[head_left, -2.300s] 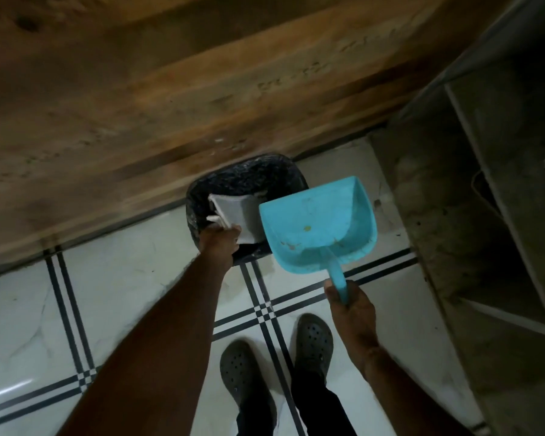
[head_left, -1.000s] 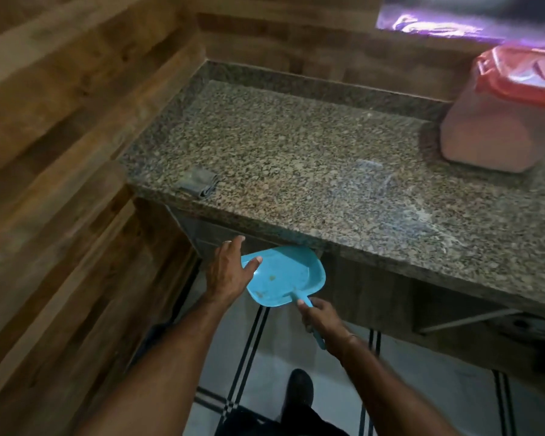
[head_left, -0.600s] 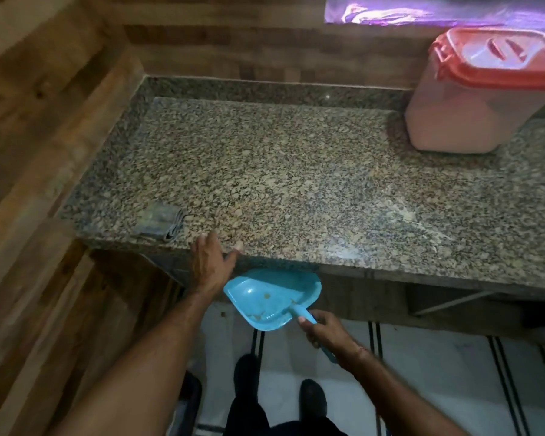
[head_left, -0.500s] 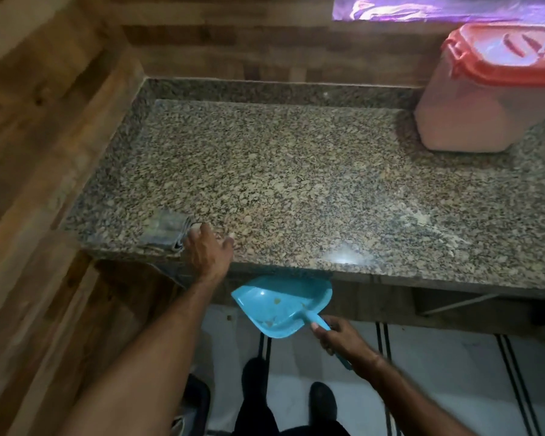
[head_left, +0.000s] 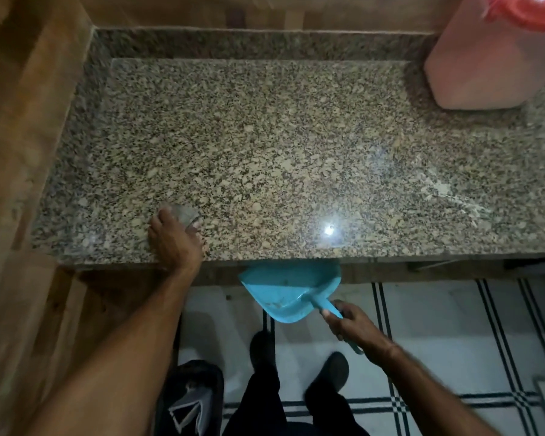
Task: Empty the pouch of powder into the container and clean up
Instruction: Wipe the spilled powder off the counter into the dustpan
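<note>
Left hand grips the small grey folded cloth; white powder smear lies at its three o'clock (well apart); right hand holds blue plastic dustpan.

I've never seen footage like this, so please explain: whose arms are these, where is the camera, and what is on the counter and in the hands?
No machine here: a person works bare-handed, and the one picture comes from a wide-angle camera worn on their head, looking down, so both arms reach in from below. The left hand grips a folded grey cloth near the front edge of the speckled granite countertop. The right hand holds the handle of a light-blue plastic dustpan just below that edge. At the counter's far right stands a pink plastic container with a red lid; white powder streaks lie in front of it.
</note>
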`<control>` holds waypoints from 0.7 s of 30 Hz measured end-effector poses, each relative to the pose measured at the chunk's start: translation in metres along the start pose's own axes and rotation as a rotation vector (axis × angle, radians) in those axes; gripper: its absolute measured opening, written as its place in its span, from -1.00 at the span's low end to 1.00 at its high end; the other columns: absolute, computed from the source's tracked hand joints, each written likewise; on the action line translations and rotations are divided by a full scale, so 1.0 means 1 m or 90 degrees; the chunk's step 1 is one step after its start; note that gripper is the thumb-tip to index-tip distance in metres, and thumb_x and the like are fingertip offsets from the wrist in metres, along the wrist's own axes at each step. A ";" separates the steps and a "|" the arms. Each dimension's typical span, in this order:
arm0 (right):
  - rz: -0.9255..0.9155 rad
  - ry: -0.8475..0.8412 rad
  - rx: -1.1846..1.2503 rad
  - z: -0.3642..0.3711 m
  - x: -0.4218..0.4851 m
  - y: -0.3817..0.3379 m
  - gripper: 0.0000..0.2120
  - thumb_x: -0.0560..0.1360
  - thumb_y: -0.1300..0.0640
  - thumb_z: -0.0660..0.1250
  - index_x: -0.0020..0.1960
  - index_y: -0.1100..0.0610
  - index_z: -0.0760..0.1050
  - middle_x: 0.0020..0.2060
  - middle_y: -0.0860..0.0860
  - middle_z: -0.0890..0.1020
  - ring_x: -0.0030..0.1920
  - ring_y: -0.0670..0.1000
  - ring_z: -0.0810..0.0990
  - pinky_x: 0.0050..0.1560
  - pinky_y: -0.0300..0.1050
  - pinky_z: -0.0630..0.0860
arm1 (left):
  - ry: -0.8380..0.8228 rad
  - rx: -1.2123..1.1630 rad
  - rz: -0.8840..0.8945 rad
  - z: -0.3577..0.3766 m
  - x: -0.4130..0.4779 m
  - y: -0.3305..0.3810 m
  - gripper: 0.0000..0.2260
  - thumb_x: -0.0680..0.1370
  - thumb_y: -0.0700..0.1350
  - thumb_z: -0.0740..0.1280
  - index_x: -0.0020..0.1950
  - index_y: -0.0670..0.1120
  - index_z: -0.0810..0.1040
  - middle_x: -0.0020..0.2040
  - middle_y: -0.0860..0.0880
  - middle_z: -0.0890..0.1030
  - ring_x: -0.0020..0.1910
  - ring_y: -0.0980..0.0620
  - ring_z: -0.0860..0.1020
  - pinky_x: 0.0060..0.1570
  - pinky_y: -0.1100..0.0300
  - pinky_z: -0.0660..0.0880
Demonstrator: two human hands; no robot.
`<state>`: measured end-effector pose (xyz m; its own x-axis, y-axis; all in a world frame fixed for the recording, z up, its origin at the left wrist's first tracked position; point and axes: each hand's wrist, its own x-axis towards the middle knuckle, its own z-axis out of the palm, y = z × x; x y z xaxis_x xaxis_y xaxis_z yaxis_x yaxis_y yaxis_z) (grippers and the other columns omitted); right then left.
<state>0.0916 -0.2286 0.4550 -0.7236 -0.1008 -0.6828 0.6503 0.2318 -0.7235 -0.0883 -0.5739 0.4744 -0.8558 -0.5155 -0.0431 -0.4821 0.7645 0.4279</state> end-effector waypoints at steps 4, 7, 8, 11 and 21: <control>0.019 0.013 0.006 0.004 -0.005 0.009 -0.76 0.65 0.07 0.35 0.12 0.25 0.59 -0.33 -0.02 0.49 -0.37 -0.13 0.44 -0.34 -0.25 0.43 | 0.005 -0.181 -0.065 -0.010 0.011 0.021 -0.71 0.61 -0.19 0.37 0.31 -0.19 0.48 0.30 -0.21 0.53 0.26 -0.18 0.53 0.08 0.07 0.46; 0.011 0.030 0.017 0.003 -0.013 0.010 -0.77 0.64 0.05 0.35 0.09 0.23 0.59 -0.33 -0.02 0.51 -0.36 -0.11 0.46 -0.32 -0.24 0.44 | -0.033 -0.181 -0.007 -0.006 -0.007 0.047 -0.70 0.61 -0.10 0.38 0.33 -0.10 0.46 0.29 -0.17 0.51 0.23 -0.15 0.53 0.13 0.01 0.54; 0.007 0.034 0.027 0.001 -0.015 0.010 -0.76 0.64 0.04 0.35 0.10 0.23 0.59 -0.33 -0.02 0.51 -0.36 -0.12 0.46 -0.32 -0.24 0.45 | -0.067 -0.153 0.056 0.002 -0.018 0.057 -0.70 0.60 -0.02 0.39 0.31 -0.03 0.47 0.25 -0.12 0.53 0.19 -0.13 0.54 0.09 -0.04 0.58; 0.008 0.046 0.050 -0.006 -0.021 0.016 -0.70 0.63 0.01 0.36 0.12 0.27 0.57 -0.30 0.01 0.52 -0.33 -0.12 0.47 -0.27 -0.24 0.48 | -0.184 -0.139 0.237 0.026 -0.056 0.091 -0.69 0.60 0.23 0.30 0.22 0.08 0.59 0.06 0.05 0.55 0.03 0.00 0.54 -0.05 0.07 0.53; 0.008 0.018 0.053 -0.044 -0.046 0.055 -0.80 0.64 0.04 0.34 0.07 0.18 0.57 -0.23 0.00 0.55 -0.25 -0.11 0.52 -0.18 -0.21 0.51 | -0.077 -0.041 0.169 0.066 -0.094 0.117 -0.51 0.41 0.08 0.56 0.23 -0.06 0.48 0.29 -0.14 0.48 0.30 -0.18 0.41 0.25 -0.15 0.44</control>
<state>0.1501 -0.1686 0.4511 -0.7213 -0.0706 -0.6890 0.6750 0.1512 -0.7221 -0.0769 -0.4105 0.4689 -0.9684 -0.2480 -0.0278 -0.2289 0.8379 0.4954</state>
